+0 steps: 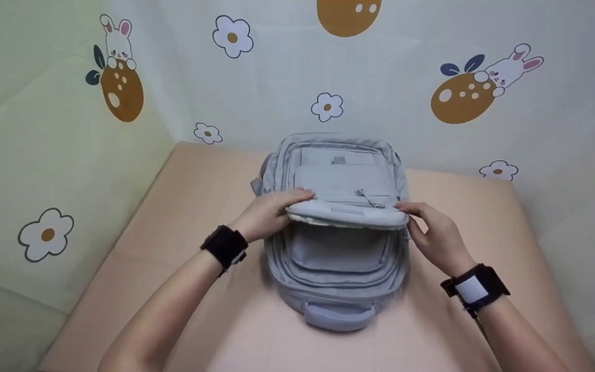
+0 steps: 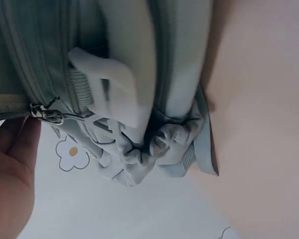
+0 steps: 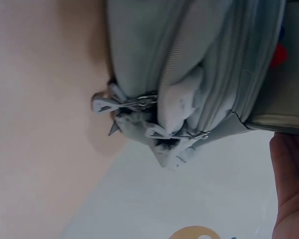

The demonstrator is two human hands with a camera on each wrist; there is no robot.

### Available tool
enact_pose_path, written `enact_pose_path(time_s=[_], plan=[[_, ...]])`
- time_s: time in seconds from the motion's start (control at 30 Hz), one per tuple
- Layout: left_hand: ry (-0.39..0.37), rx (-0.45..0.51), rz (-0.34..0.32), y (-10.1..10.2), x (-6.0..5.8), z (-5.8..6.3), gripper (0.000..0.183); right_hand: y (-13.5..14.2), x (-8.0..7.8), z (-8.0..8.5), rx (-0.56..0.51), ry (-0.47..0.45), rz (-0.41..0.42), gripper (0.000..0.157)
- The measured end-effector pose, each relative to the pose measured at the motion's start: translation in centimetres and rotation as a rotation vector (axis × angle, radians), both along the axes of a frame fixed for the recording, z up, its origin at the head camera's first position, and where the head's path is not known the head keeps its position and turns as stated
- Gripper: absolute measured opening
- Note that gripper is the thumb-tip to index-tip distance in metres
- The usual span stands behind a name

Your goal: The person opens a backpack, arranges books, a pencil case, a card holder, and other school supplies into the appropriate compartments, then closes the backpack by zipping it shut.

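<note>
A grey-blue backpack [image 1: 339, 292] lies on its back, top handle [image 1: 340, 316] towards me. Its front pocket flap [image 1: 344, 214] is unzipped and lifted, folded back from the pocket opening. My left hand [image 1: 269, 214] grips the flap's left edge, thumb on top. At the right corner, my right hand [image 1: 439, 240] pinches the same flap. In the left wrist view a zipper pull [image 2: 47, 114] hangs beside the left fingers. The right wrist view shows a small red thing [image 3: 279, 56] inside the pocket, mostly hidden. A silvery zipper pull [image 1: 370, 199] lies on the bag's front.
The bag rests on a peach-coloured table [image 1: 199, 294]. Behind and to the sides hangs a pale curtain [image 1: 277, 77] printed with flowers and rabbits. Side buckles [image 2: 104, 89] and straps project from the backpack's side.
</note>
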State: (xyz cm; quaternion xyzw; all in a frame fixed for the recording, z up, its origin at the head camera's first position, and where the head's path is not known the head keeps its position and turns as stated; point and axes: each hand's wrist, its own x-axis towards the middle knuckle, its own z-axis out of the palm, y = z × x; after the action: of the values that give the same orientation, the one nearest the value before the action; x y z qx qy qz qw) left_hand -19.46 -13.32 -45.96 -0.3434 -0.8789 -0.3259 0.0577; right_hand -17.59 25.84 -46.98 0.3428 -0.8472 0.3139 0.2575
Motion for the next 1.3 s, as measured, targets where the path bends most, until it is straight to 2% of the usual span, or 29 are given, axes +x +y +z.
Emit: enact_pose_path(time_s=[0.1, 0.23, 0.4, 0.6, 0.77, 1.03, 1.3], plan=[[0.115, -0.067, -0.047, -0.1, 0.9, -0.4, 0.063, 0.2, 0.4, -0.6, 0.048, 0.071, 0.014, 0.039], [0.219, -0.108, -0.112, -0.5, 2.0, -1.0, 0.068, 0.3, 0.8, -1.2, 0.097, 0.162, 0.039, 0.043], [0.322, -0.122, -0.189, -1.2, 3.4, -2.0, 0.063, 0.5, 1.7, -1.8, 0.117, 0.19, 0.071, 0.039], [0.426, -0.09, -0.233, -1.5, 4.7, -3.3, 0.043, 0.5, 2.7, -2.9, 0.142, 0.207, 0.091, 0.02], [0.412, -0.039, -0.23, -1.4, 5.2, -4.1, 0.023, 0.3, 2.9, -3.7, 0.124, 0.229, 0.105, 0.017], [0.371, -0.047, -0.212, -1.6, 5.3, -4.7, 0.012, 0.0, 3.1, -4.1, 0.154, 0.189, 0.114, 0.015], [0.366, -0.025, -0.194, -1.3, 5.2, -5.3, 0.012, -0.5, 3.1, -4.3, 0.182, 0.141, 0.061, 0.016]])
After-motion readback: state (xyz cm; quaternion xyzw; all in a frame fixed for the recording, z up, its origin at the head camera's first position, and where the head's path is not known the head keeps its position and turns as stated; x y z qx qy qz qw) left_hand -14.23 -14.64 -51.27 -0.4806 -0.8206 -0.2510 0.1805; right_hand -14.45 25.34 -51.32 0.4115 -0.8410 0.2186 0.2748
